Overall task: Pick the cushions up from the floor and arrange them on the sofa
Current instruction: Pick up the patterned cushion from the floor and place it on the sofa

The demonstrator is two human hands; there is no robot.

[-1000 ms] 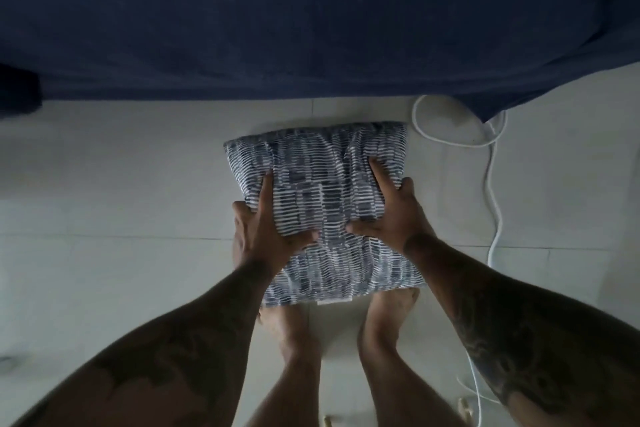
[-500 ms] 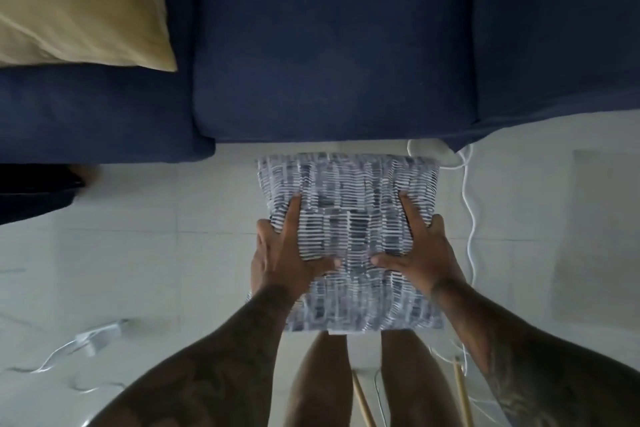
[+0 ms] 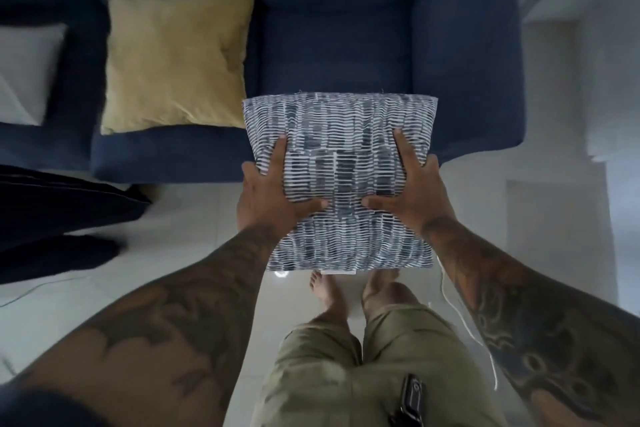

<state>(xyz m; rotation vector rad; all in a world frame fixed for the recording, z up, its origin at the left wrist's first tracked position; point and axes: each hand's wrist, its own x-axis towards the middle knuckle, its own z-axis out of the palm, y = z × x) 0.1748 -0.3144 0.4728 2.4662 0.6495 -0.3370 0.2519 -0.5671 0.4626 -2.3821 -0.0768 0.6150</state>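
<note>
I hold a blue-and-white striped cushion [image 3: 343,135] flat in the air, its far edge over the front of the dark blue sofa [image 3: 332,28]. My left hand [image 3: 270,198] grips its left side and my right hand [image 3: 408,191] grips its right side, thumbs on top. A yellow cushion [image 3: 176,62] lies on the sofa seat to the left. Further left on the sofa, a grey-white cushion [image 3: 24,73] is cut off by the frame edge.
A dark navy cushion or cloth [image 3: 59,215] lies on the white tiled floor at the left, in front of the sofa. A white cable [image 3: 464,319] runs across the floor by my right arm. My bare feet [image 3: 329,295] stand below the cushion.
The striped cushion has come up off the floor in both hands and moved toward the sofa seat. The view has risen, so more of the sofa and its cushions shows.
</note>
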